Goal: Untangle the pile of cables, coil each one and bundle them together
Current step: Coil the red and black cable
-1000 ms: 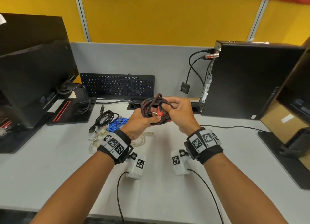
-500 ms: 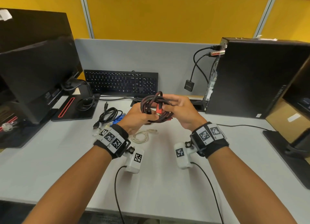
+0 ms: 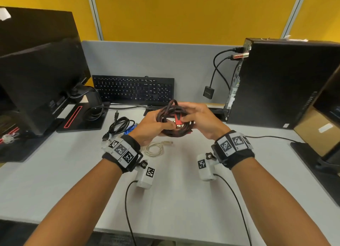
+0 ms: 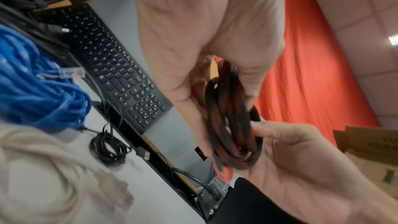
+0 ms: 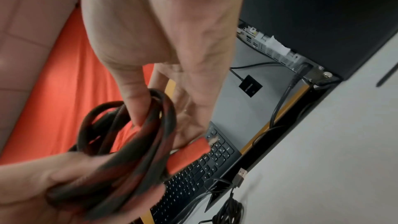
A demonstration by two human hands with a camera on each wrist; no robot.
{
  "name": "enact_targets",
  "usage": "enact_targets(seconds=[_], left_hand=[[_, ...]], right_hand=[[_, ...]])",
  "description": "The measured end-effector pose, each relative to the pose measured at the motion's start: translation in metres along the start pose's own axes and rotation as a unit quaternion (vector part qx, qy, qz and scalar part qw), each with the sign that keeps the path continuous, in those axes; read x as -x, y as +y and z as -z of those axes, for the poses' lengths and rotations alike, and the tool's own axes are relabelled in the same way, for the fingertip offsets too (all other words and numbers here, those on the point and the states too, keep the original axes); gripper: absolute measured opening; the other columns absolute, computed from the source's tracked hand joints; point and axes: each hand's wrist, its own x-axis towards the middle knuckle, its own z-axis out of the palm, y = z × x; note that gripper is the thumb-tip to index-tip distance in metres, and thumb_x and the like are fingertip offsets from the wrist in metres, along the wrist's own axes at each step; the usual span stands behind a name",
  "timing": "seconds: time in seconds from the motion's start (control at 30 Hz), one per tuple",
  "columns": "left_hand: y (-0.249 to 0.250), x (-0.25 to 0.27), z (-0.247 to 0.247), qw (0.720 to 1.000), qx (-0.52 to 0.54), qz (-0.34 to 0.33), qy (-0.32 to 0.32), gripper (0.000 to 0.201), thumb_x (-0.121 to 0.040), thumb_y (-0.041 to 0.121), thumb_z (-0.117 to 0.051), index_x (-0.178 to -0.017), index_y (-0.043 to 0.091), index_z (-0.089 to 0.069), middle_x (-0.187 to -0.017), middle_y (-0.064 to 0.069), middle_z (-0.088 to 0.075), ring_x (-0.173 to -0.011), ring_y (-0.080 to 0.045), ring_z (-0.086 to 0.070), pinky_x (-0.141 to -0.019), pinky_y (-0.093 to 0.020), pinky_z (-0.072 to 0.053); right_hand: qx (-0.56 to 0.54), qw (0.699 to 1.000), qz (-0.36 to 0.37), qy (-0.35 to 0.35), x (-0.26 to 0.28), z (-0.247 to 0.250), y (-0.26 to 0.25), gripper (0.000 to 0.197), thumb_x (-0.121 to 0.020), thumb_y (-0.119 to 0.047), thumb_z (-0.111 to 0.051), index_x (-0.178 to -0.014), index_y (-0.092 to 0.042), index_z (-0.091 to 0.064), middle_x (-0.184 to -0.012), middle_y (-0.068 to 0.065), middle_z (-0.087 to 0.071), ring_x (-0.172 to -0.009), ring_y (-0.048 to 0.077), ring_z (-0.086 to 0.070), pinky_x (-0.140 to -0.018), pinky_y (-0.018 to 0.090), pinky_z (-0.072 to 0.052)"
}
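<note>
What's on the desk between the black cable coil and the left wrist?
In the head view, the blue cable lies between the black cable coil and the left hand; the left wristband hides part of it.

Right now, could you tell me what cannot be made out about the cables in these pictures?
- Blue cable, head view: mostly hidden behind the left hand.
- Red-and-black braided cable, head view: its far side is covered by the right hand; a second plug is not visible.
- Beige cable, left wrist view: blurred and cut off by the edge.
</note>
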Motion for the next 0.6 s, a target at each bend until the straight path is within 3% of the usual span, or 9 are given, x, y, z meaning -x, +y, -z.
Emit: enact_targets(seconds=[0.1,0.17,0.23,0.3,0.37,0.47,0.53,0.6], left_hand=[[0.005,0.001,0.003,0.999,0.014,-0.035,0.004,0.041,-0.086,0.006,-0.075,-0.125,0.011,-0.064,-0.11,-0.025,-0.071,-0.093,-0.04,-0.072,-0.082,-0.047,-0.061],[0.006,0.002,0.008,0.997,-0.004,-0.077,0.013,0.049,-0.083,0.01,-0.077,-0.129,0.015,-0.06,-0.111,-0.016,-0.072,-0.09,-0.038,-0.073,-0.078,-0.045,-0.062],[0.003,0.002,0.011,0.989,-0.082,-0.125,0.004,0.058,-0.085,0.001,-0.075,-0.137,0.016,-0.053,-0.116,-0.009,-0.071,-0.102,-0.029,-0.072,-0.086,-0.04,-0.06],[-0.001,0.001,0.013,0.964,-0.199,-0.177,-0.006,0.064,-0.085,0.0,-0.074,-0.142,0.016,-0.05,-0.124,-0.002,-0.068,-0.113,-0.015,-0.066,-0.098,-0.032,-0.053],[-0.006,0.001,0.015,0.93,-0.286,-0.23,-0.01,0.068,-0.085,0.004,-0.076,-0.145,0.018,-0.049,-0.129,0.001,-0.064,-0.117,-0.01,-0.061,-0.101,-0.026,-0.048],[-0.016,0.002,0.014,0.88,-0.375,-0.292,0.007,0.06,-0.085,0.009,-0.077,-0.14,0.017,-0.057,-0.113,-0.002,-0.066,-0.1,-0.014,-0.061,-0.091,-0.02,-0.047],[-0.019,0.002,0.012,0.859,-0.409,-0.307,0.032,0.047,-0.088,0.01,-0.074,-0.133,0.016,-0.064,-0.101,0.002,-0.066,-0.087,-0.011,-0.058,-0.082,-0.012,-0.043],[-0.018,-0.001,0.009,0.846,-0.446,-0.29,0.033,0.038,-0.089,0.011,-0.072,-0.127,0.016,-0.066,-0.095,0.003,-0.065,-0.083,-0.009,-0.055,-0.079,-0.014,-0.042]], right_hand=[[0.019,1.0,-0.01,-0.01,0.0,0.004,0.0,0.025,-0.094,0.002,-0.059,-0.112,-0.007,-0.074,-0.097,0.01,-0.076,-0.087,0.024,-0.073,-0.084,0.04,-0.06],[-0.005,0.999,-0.02,-0.043,0.002,0.005,0.003,0.015,-0.098,-0.008,-0.062,-0.108,-0.006,-0.074,-0.091,0.011,-0.076,-0.082,0.022,-0.073,-0.079,0.037,-0.061],[-0.01,0.999,-0.015,-0.045,0.002,0.005,0.008,0.02,-0.099,-0.017,-0.065,-0.104,-0.001,-0.075,-0.086,0.01,-0.076,-0.076,0.02,-0.073,-0.074,0.033,-0.06],[0.007,1.0,-0.008,-0.029,-0.001,0.002,0.014,0.033,-0.096,-0.023,-0.068,-0.104,0.008,-0.072,-0.082,0.012,-0.075,-0.071,0.02,-0.072,-0.071,0.03,-0.06],[0.012,1.0,-0.003,-0.023,-0.001,-0.001,0.02,0.033,-0.094,-0.024,-0.071,-0.099,0.009,-0.074,-0.079,0.013,-0.075,-0.067,0.02,-0.072,-0.066,0.027,-0.058],[-0.003,0.999,-0.009,-0.034,0.0,-0.001,0.026,0.023,-0.088,-0.025,-0.076,-0.089,-0.002,-0.078,-0.074,0.012,-0.075,-0.063,0.018,-0.072,-0.058,0.024,-0.055],[0.001,0.999,-0.017,-0.047,0.0,0.0,0.029,0.027,-0.084,-0.031,-0.078,-0.091,-0.005,-0.079,-0.077,0.013,-0.075,-0.066,0.02,-0.072,-0.061,0.026,-0.057],[0.01,0.998,-0.024,-0.051,-0.002,0.0,0.032,0.036,-0.08,-0.038,-0.079,-0.095,-0.005,-0.08,-0.082,0.015,-0.076,-0.069,0.022,-0.074,-0.064,0.029,-0.059]])
